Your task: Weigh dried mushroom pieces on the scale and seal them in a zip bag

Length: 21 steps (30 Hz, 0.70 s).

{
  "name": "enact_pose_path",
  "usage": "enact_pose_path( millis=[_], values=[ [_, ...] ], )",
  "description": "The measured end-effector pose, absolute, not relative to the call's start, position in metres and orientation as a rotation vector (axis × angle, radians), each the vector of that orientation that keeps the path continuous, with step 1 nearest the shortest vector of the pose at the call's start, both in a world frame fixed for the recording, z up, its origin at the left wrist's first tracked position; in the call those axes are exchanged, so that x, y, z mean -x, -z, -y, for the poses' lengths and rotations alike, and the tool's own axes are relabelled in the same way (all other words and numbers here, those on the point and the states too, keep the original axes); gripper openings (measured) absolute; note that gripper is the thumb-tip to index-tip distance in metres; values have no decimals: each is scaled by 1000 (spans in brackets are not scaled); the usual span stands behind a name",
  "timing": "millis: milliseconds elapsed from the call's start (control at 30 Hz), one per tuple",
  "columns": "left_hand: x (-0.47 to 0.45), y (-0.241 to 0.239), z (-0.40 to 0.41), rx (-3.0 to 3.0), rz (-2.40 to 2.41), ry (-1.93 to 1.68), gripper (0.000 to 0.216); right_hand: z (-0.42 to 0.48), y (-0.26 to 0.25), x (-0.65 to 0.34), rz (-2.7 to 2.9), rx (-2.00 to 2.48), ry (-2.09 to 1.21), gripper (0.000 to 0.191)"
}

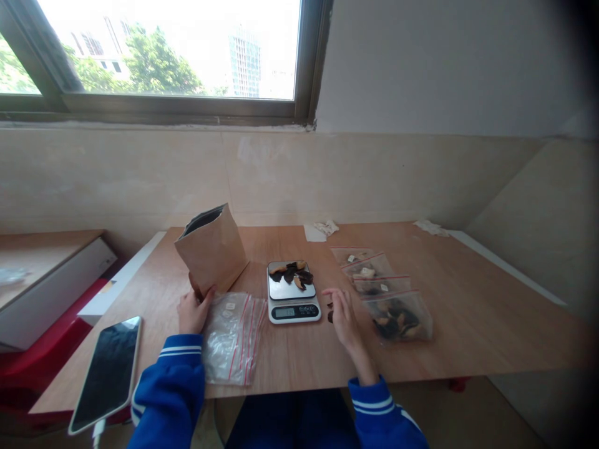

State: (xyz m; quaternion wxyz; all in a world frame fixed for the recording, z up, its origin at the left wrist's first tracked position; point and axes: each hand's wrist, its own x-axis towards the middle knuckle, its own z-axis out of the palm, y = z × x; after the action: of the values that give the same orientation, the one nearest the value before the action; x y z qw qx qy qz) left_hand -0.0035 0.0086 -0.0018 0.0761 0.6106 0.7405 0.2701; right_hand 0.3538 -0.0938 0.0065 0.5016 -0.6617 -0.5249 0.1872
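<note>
The right hand (345, 317) rests on the table (468, 312) just right of the scale (293, 292). Its fingers (333, 293) are half curled and bunched toward the thumb over a small dark piece (330, 313) that lies at the fingertips. Whether they pinch the piece or only touch it cannot be told at this size.

Left of those fingers, the scale carries a small heap of dark and tan dried pieces (292, 273) on its steel plate, with the display facing the person. To the right of the fingers, nearly touching the hand, lies a filled zip bag (397, 315) of similar dark pieces. Beyond it, three more bags (367, 268) overlap in a row running away toward the wall, each with a red seal strip.

The left hand (191, 312) grips the lower corner of a brown paper bag (213, 249). The thumb is on the front and the fingers behind, clasped on the paper. The bag stands tilted, its open dark mouth turned up and to the right. Just right of that hand, and partly under the bag's base, lies a stack of empty zip bags (231, 337), reaching to the near table edge.

Left of the left hand, a phone (107, 371) lies screen up, dark, overhanging the near corner. Both wrists wear blue sleeves with white stripes. At the far side of the table lie crumpled white scraps (322, 228), with another (430, 227) to the right.
</note>
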Motion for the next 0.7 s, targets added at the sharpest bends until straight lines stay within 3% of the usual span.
enact_pose_path(
  millis=[333, 467, 700],
  values=[
    [5, 4, -10, -1813, -2182, -853, 54, 62, -26, -296, 1336, 1237, -638, 35],
    [4, 2, -9, -1813, -2186, -863, 53, 47, -25, -280, 1278, 1322, -491, 40],
    [3, 2, -9, -1827, -2202, -875, 53, 33, -23, -257, 1287, 1639, -79, 21]
  ],
)
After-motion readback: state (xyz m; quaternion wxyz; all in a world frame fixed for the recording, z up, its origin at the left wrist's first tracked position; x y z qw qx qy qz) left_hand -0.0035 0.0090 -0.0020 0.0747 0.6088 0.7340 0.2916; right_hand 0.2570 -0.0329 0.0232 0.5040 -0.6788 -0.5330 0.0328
